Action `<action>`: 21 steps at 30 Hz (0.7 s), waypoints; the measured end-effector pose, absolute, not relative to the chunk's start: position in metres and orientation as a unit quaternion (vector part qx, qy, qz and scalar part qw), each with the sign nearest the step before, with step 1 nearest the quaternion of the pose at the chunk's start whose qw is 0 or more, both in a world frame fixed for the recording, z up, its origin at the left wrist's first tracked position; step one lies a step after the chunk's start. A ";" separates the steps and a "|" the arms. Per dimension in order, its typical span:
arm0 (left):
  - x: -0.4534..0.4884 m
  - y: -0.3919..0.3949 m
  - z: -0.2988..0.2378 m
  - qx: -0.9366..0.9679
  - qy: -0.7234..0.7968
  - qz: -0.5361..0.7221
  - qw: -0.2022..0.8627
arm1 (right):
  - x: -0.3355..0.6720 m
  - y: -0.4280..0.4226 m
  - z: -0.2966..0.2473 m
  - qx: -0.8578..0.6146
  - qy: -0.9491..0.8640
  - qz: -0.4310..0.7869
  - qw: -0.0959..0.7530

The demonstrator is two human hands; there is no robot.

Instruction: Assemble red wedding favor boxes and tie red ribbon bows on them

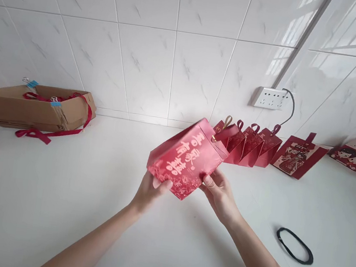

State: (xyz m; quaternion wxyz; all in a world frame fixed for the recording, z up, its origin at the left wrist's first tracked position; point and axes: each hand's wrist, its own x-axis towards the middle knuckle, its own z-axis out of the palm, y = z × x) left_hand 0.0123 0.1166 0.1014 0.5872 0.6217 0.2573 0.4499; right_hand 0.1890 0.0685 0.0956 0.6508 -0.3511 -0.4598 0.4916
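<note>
A red gift box (185, 156) with gold characters and a flower pattern is held tilted above the white table (55, 204). My left hand (151, 191) grips its lower left corner, thumb on the front face. At the lower right edge my right hand (218, 192) is closed on the box, thumb on top. A small gold loop shows at the box's upper right corner.
Behind the box stands a row of several red gift boxes (246, 144) with ribbon handles. More red printed boxes (296, 159) lie at the right by the wall. A cardboard box (32, 106) with red ribbons sits at the left. A black band (294, 246) lies at the right. A power strip (271, 98) hangs on the tiled wall.
</note>
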 end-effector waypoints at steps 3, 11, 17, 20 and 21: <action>0.017 0.118 0.102 0.525 0.263 0.392 0.708 | 0.188 0.069 0.094 -0.395 -0.475 0.437 0.654; 0.018 0.111 0.116 0.367 0.291 0.273 0.840 | 0.173 0.057 0.111 -0.470 -0.465 0.348 0.665; 0.019 0.112 0.114 0.312 0.279 0.236 0.877 | 0.168 0.044 0.116 -0.464 -0.502 0.323 0.655; 0.019 0.117 0.108 0.333 0.269 0.232 0.874 | 0.167 0.046 0.116 -0.453 -0.488 0.366 0.650; 0.019 0.117 0.107 0.340 0.267 0.230 0.872 | 0.167 0.047 0.116 -0.447 -0.479 0.382 0.652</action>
